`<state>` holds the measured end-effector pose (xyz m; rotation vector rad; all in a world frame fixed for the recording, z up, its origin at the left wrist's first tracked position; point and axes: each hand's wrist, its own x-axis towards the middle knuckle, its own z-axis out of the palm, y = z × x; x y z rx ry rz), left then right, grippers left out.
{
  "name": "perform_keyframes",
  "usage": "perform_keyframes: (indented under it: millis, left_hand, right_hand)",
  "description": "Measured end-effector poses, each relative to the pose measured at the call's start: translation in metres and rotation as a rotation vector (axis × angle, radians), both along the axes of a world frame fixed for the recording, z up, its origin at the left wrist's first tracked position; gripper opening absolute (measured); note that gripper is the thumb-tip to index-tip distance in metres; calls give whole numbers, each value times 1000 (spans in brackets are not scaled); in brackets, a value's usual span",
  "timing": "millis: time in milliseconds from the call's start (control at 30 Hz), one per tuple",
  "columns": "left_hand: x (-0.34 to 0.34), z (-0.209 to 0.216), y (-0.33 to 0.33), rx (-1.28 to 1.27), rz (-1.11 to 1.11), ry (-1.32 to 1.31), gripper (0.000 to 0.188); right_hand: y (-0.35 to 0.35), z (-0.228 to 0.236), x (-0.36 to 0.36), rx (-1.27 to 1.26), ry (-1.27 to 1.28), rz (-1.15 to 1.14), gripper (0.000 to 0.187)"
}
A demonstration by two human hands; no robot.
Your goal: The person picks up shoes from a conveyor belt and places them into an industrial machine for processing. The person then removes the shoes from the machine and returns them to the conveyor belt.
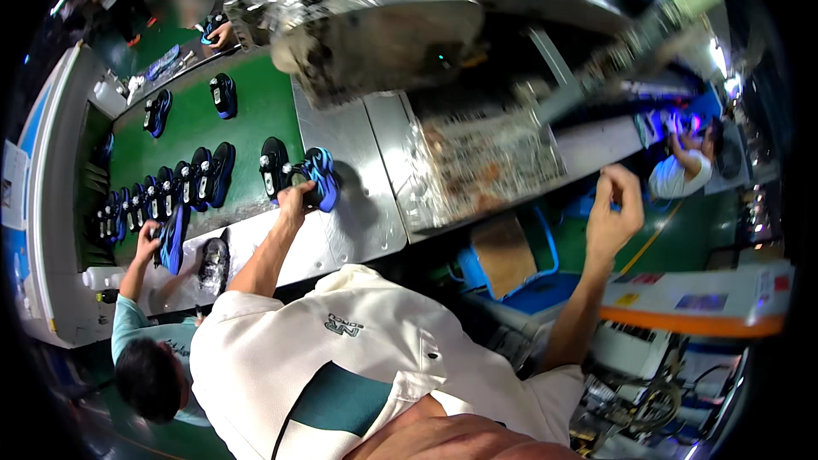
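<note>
My left hand is closed on a black and blue sports shoe at the edge where the green belt meets the metal plate. Just left of it stands another black shoe, beside my fingers. Away to the right, my right hand is raised in the air, its fingers loosely curled and apart, with nothing visible in them. The nearest thing to it is a machine bed covered in clear plastic film, and it does not touch that.
A row of several shoes stands on the green belt. At left, a co-worker's hand holds a blue shoe. A film-wrapped machine overhangs the far side. A blue chair stands below the metal bench.
</note>
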<state>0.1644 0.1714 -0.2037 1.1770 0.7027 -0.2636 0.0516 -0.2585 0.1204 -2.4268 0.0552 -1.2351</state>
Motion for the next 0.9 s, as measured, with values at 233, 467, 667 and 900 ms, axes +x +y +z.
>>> perform_keyframes:
  millis: [233, 467, 667, 900]
  left_hand:
    - [182, -44, 78, -14, 232, 41, 18]
    - [342, -108, 165, 760, 187, -60, 44]
    - [358, -107, 155, 1366, -191, -159, 55]
    - [157, -69, 10, 783, -62, -649, 34]
  right_hand:
    - [120, 111, 288, -251, 233, 442, 23]
    - [190, 107, 536, -362, 375, 458, 49]
    - [250, 88, 564, -1, 544, 357, 47]
    - [241, 114, 511, -192, 465, 446, 45]
